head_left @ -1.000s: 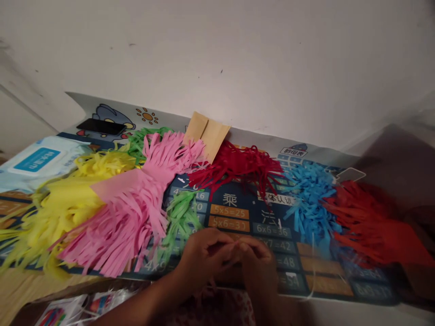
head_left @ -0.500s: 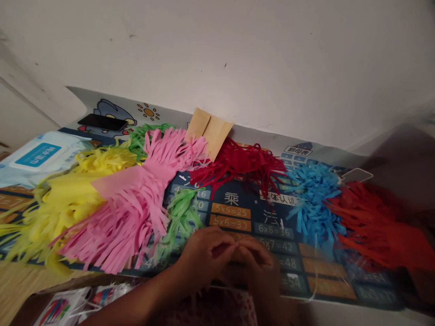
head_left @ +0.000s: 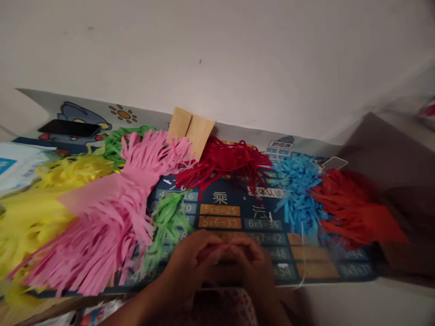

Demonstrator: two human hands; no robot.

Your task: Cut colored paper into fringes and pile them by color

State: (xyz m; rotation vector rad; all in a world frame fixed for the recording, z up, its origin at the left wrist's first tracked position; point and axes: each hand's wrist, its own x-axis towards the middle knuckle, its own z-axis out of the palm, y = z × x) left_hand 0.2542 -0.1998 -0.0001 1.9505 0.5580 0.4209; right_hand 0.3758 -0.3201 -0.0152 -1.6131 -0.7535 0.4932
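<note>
My left hand (head_left: pixel 192 256) and my right hand (head_left: pixel 254 258) meet at the fingertips over the front edge of the printed mat (head_left: pixel 261 210). Both are closed in a pinch, and whatever lies between the fingers is too small and dim to make out. Left of them lies a fringed bunch of green paper strips (head_left: pixel 170 215), the nearest thing to my left hand. Beside it spreads a big pink fringed bunch (head_left: pixel 112 226). A dark red bunch (head_left: pixel 224 160) lies beyond my hands, and a blue one (head_left: pixel 301 181) to the right.
Yellow fringed paper (head_left: pixel 44 213) and a pack of wipes (head_left: pixel 16 165) lie at the left, a phone (head_left: pixel 70 128) behind them. A brown paper envelope (head_left: pixel 190 131) leans near the wall. Orange-red fringe (head_left: pixel 360 215) is at the right, beside a dark brown surface (head_left: pixel 384 167).
The view has swung to the right, so things on the mat appear further left. My hands stay pinched together at the fingertips in nearly the same pose.
</note>
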